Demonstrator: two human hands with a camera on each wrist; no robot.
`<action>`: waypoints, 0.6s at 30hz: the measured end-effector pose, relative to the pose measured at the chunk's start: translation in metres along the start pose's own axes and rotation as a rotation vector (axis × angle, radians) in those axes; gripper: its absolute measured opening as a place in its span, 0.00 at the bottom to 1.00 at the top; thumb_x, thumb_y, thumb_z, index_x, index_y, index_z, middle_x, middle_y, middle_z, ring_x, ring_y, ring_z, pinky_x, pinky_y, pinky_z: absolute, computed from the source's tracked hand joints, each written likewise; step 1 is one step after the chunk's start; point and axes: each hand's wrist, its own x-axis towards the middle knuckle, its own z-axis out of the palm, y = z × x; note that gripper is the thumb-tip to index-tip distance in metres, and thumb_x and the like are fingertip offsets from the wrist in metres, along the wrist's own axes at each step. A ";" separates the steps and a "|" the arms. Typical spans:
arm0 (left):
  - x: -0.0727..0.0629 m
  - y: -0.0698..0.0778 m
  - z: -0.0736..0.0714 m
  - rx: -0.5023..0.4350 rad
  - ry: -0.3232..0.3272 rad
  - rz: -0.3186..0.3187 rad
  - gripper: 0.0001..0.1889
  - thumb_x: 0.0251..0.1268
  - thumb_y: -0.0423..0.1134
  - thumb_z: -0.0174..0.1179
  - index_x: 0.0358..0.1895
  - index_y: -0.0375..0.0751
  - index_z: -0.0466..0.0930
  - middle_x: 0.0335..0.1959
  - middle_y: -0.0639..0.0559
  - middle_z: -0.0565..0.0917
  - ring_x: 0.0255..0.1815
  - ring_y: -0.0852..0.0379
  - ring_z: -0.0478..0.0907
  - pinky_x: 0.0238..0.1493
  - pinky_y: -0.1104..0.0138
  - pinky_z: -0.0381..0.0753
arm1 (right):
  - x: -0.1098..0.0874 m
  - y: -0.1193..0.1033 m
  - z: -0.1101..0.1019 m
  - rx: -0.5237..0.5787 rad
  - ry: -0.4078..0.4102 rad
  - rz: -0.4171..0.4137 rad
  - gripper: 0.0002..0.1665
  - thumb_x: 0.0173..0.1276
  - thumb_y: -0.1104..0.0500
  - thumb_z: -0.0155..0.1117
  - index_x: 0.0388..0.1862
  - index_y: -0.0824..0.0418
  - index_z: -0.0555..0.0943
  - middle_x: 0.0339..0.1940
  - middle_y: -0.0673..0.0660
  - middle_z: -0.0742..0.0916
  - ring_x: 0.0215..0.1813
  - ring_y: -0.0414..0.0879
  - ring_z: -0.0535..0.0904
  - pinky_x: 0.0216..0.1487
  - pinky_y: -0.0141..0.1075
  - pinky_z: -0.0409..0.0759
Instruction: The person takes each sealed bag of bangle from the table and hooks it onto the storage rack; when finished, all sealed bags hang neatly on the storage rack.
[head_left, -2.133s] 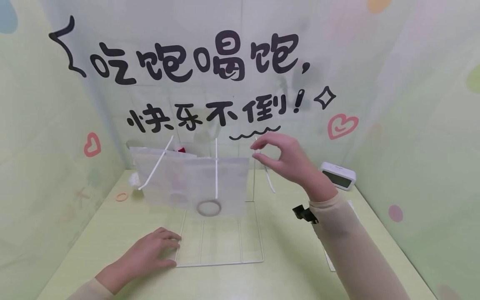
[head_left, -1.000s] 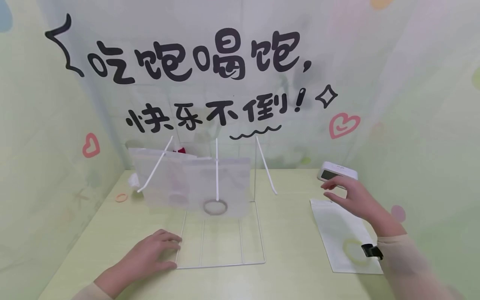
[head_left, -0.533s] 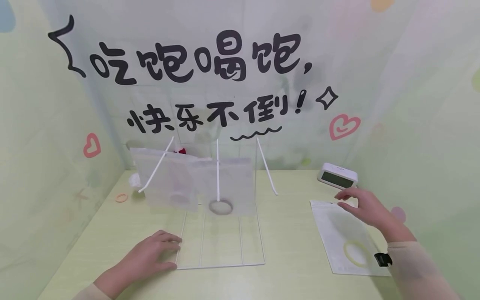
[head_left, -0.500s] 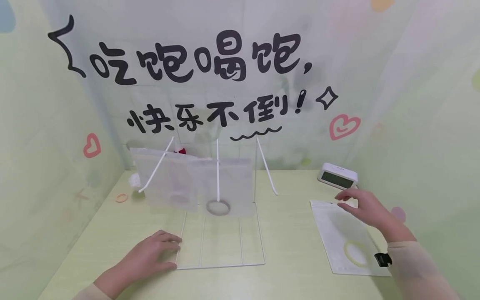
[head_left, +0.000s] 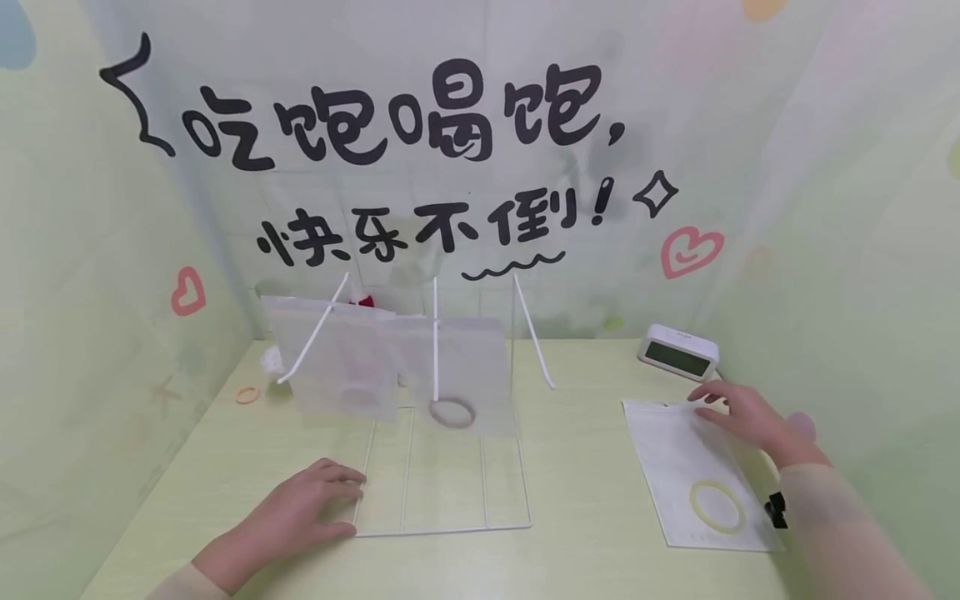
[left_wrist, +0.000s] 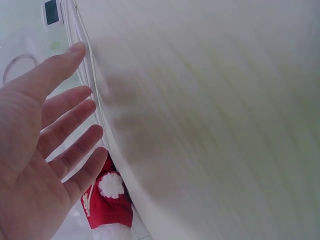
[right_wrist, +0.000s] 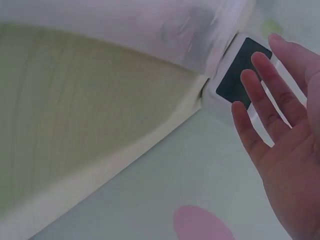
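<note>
On the table stands a white wire rack (head_left: 531,525) with three upper prongs. My left hand (head_left: 288,508) rests at the left edge of its base, the fingertips against the wire; the left wrist view shows these fingers (left_wrist: 70,112) extended. One translucent bag (head_left: 337,358) hangs on the left prong. Another, holding a greyish-brown ring (head_left: 452,413), hangs on the middle prong. At the right lies a white-backed zip bag (head_left: 652,467) with a yellow ring (head_left: 716,507) in it. My right hand (head_left: 753,421) is over its upper right edge, fingers loosely extended; contact is unclear.
A white digital clock (head_left: 678,352) stands behind my right hand. An orange ring (head_left: 247,395) lies at the left. Behind the hanging bags is a red item with white pompom (left_wrist: 111,186), mostly hidden. Printed curtains enclose the table (head_left: 600,533).
My right hand has left the rack's right prong and moved right, then down towards the zip bag. The bag on the middle prong has swung slightly. My left hand stays put.
</note>
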 end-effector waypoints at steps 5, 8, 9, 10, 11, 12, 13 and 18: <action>0.000 -0.001 0.001 0.001 -0.008 -0.005 0.21 0.52 0.54 0.77 0.49 0.53 0.90 0.58 0.61 0.85 0.57 0.55 0.80 0.57 0.54 0.87 | 0.002 0.017 0.000 0.015 -0.065 0.062 0.13 0.64 0.67 0.73 0.48 0.61 0.87 0.46 0.59 0.90 0.45 0.59 0.85 0.47 0.53 0.85; 0.001 -0.002 0.003 -0.002 -0.010 0.004 0.21 0.52 0.53 0.77 0.49 0.52 0.90 0.58 0.61 0.85 0.57 0.54 0.80 0.57 0.54 0.87 | 0.001 0.026 0.000 0.012 -0.075 0.077 0.12 0.63 0.67 0.74 0.46 0.61 0.87 0.45 0.59 0.90 0.43 0.57 0.85 0.45 0.51 0.85; 0.001 -0.002 0.003 -0.002 -0.011 0.008 0.21 0.52 0.53 0.77 0.49 0.52 0.90 0.58 0.61 0.85 0.57 0.54 0.80 0.57 0.54 0.87 | 0.001 0.028 0.000 0.012 -0.078 0.077 0.12 0.63 0.66 0.74 0.46 0.61 0.87 0.45 0.60 0.89 0.42 0.56 0.85 0.44 0.49 0.85; 0.001 -0.003 0.004 -0.001 -0.012 0.010 0.21 0.52 0.53 0.77 0.49 0.52 0.90 0.58 0.61 0.85 0.57 0.55 0.80 0.57 0.55 0.87 | 0.001 0.031 0.001 0.007 -0.079 0.078 0.12 0.63 0.66 0.74 0.45 0.61 0.87 0.44 0.59 0.90 0.41 0.54 0.85 0.43 0.48 0.85; 0.001 -0.003 0.004 -0.001 -0.013 0.011 0.21 0.52 0.54 0.77 0.49 0.52 0.90 0.58 0.61 0.85 0.57 0.55 0.80 0.57 0.55 0.87 | 0.001 0.033 0.001 0.003 -0.082 0.081 0.12 0.62 0.66 0.74 0.45 0.60 0.87 0.44 0.58 0.90 0.41 0.52 0.85 0.42 0.47 0.85; 0.001 -0.003 0.004 0.000 -0.014 0.010 0.21 0.53 0.54 0.77 0.49 0.52 0.90 0.58 0.61 0.85 0.57 0.55 0.80 0.57 0.55 0.87 | 0.001 0.035 0.001 -0.001 -0.084 0.082 0.12 0.62 0.66 0.74 0.45 0.59 0.87 0.43 0.57 0.90 0.40 0.51 0.85 0.42 0.45 0.85; 0.001 -0.003 0.004 0.000 -0.015 0.008 0.21 0.53 0.54 0.77 0.49 0.52 0.90 0.58 0.61 0.85 0.57 0.55 0.80 0.57 0.55 0.87 | 0.001 0.036 0.002 -0.002 -0.092 0.082 0.12 0.63 0.65 0.74 0.45 0.59 0.87 0.43 0.57 0.90 0.40 0.50 0.85 0.42 0.44 0.85; 0.000 -0.004 0.002 0.010 -0.020 0.000 0.21 0.53 0.54 0.76 0.50 0.52 0.90 0.58 0.62 0.85 0.57 0.55 0.80 0.57 0.55 0.86 | 0.006 0.042 0.005 0.010 -0.135 0.098 0.13 0.63 0.65 0.74 0.46 0.58 0.87 0.45 0.57 0.90 0.42 0.52 0.85 0.43 0.43 0.85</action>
